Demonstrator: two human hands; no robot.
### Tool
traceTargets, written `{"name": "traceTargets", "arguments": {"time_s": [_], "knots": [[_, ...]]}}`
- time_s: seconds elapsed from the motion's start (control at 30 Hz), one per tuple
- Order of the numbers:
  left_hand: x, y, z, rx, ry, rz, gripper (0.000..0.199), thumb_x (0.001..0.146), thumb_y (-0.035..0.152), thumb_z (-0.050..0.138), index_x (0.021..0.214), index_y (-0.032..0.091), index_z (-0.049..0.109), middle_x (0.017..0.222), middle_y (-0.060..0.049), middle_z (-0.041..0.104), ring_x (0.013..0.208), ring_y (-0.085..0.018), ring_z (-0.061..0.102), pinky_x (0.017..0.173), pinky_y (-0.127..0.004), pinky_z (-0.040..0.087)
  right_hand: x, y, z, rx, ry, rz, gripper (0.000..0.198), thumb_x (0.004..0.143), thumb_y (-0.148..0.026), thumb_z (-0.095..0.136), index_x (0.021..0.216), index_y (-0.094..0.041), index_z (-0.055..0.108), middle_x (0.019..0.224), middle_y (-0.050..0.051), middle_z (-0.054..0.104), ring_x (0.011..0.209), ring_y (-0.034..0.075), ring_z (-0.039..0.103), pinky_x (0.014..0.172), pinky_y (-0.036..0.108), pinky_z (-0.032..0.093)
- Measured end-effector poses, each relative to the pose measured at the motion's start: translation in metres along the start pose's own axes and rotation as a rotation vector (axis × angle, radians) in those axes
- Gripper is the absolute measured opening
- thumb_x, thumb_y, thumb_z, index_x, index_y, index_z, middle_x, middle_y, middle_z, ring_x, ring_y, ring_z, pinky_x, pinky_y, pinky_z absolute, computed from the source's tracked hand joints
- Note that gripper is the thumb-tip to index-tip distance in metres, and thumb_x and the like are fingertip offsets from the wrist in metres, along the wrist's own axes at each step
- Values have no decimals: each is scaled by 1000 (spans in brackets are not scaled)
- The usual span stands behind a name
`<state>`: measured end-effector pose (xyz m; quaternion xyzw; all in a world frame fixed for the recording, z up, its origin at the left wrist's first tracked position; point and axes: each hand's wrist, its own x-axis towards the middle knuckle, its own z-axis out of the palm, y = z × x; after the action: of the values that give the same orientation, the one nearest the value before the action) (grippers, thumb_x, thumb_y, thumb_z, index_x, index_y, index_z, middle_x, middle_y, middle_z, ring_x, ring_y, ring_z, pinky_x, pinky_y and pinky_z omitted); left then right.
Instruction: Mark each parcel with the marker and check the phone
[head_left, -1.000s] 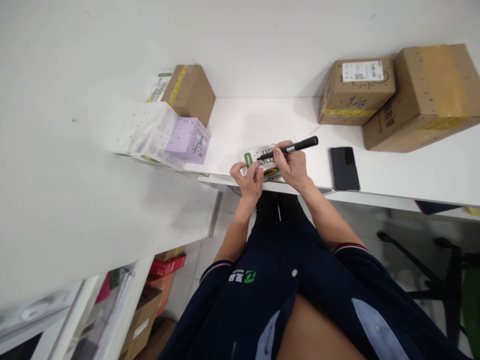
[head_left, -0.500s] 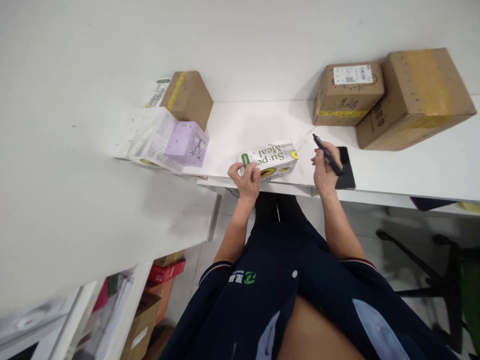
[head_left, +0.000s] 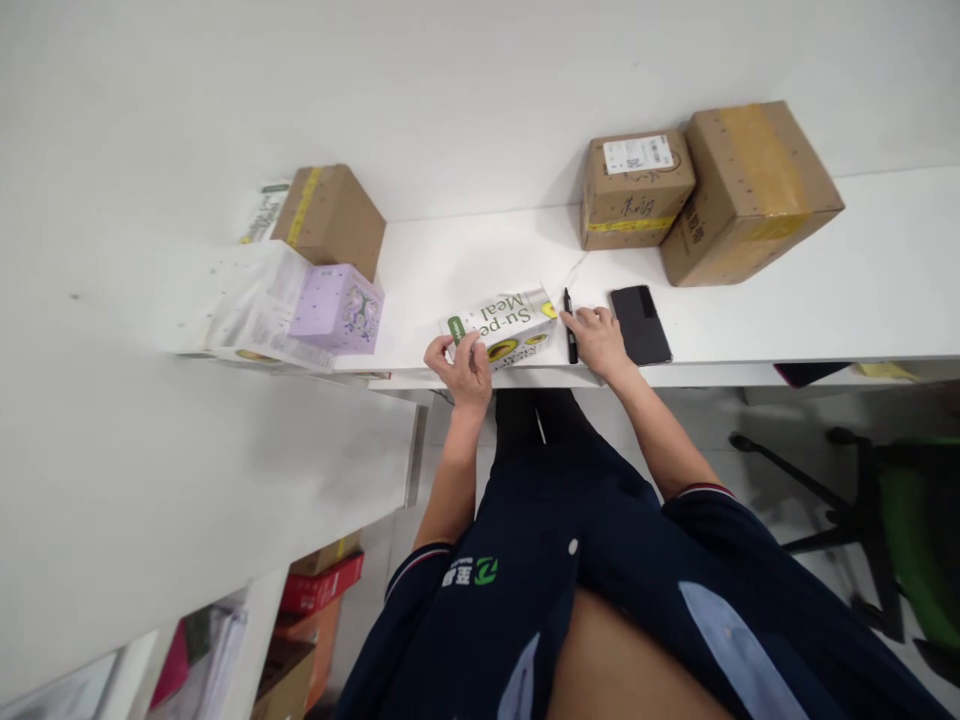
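A white carton with green "Su-per Meal" lettering and avocado pictures (head_left: 510,318) lies on its side near the desk's front edge. My left hand (head_left: 463,372) grips its left end, fingers bent over the top. To the carton's right, a black marker pen (head_left: 571,325) rests on the desk, pointing away from me. My right hand (head_left: 598,340) is laid down just beside the pen with fingers stretched out, a fingertip at the barrel. Right of that hand lies a black phone (head_left: 640,325).
Two taped cardboard boxes, a smaller one (head_left: 637,190) and a larger one (head_left: 754,195), stand at the back right. On the left are a lilac box (head_left: 339,310), a brown box (head_left: 330,215) and a white printed bag (head_left: 259,300). An office chair (head_left: 862,510) stands at lower right.
My right hand has come down from holding the marker pen and let it go on the desk beside the carton. The phone is uncovered. My left hand stays on the carton; the view has shifted.
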<state>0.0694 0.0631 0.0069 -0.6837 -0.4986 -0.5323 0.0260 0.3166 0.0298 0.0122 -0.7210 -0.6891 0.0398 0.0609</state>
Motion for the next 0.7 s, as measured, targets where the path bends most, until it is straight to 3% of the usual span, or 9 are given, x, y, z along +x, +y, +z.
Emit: {"name": "traceTargets", "arguments": {"time_s": [0.1,0.23,0.4,0.53,0.6,0.7], "knots": [[0,1,-1,-5,-32,-29,39,98,44,45,104,17,72,111,-13,42,112,-25,45,101,-43,45,-14,15,-7,62,102,260,58,96,-28,46,153,-23,40,147,22,46,126,40,40,96,54,40],[0,5,-2,-28,-59,-68,37,98,43,46,105,17,72,113,-13,42,115,-25,44,103,-44,44,-37,42,-16,101,89,627,91,85,-51,65,158,-13,27,145,31,41,126,45,41,98,60,38],[3,11,-5,-25,-40,-39,34,98,39,47,106,16,71,113,-13,43,114,-24,46,101,-41,45,-43,52,-24,168,-43,600,96,80,-48,69,158,-13,25,136,30,49,123,45,46,98,59,40],[-1,16,-15,-15,-21,-27,36,98,40,45,116,15,65,117,-15,47,116,-24,48,103,-43,45,-38,56,-28,305,19,667,101,72,-41,73,157,-10,27,133,30,52,124,45,48,98,61,42],[-6,19,-21,-1,43,-21,36,99,41,43,117,16,60,117,-15,49,116,-24,50,103,-44,46,-38,63,-28,538,98,725,102,69,-40,73,155,-7,30,124,25,58,116,38,55,97,56,47],[-16,29,-30,-49,92,13,31,101,40,38,111,18,58,109,-12,53,108,-21,56,97,-41,50,-44,67,-29,1054,202,737,99,67,-44,69,153,-13,33,107,11,62,91,24,64,79,43,59]]}}
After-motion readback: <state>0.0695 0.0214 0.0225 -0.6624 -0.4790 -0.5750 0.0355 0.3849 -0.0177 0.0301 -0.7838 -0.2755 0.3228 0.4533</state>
